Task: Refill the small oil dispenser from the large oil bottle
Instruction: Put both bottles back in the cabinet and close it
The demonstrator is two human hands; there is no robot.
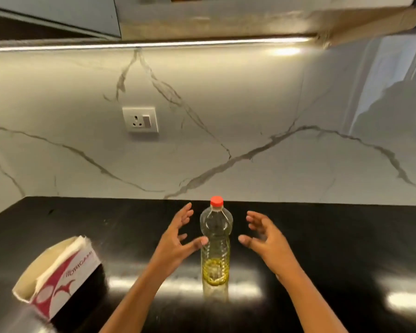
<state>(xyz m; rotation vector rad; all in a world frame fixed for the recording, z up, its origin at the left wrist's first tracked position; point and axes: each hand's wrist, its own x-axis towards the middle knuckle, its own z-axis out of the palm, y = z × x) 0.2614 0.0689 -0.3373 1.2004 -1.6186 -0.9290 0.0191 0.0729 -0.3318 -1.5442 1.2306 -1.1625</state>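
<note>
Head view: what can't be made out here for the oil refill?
Small oil dispenser: nowhere in the head view, so its place is unknown.
Large oil bottle: its base is lost in glare on the counter.
Left hand: blur hides whether the thumb touches the bottle.
Tissue box: near corner blurred; contents unclear.

Tissue box [58, 277] on black counter [334, 236]; wall socket [140, 119].
</note>
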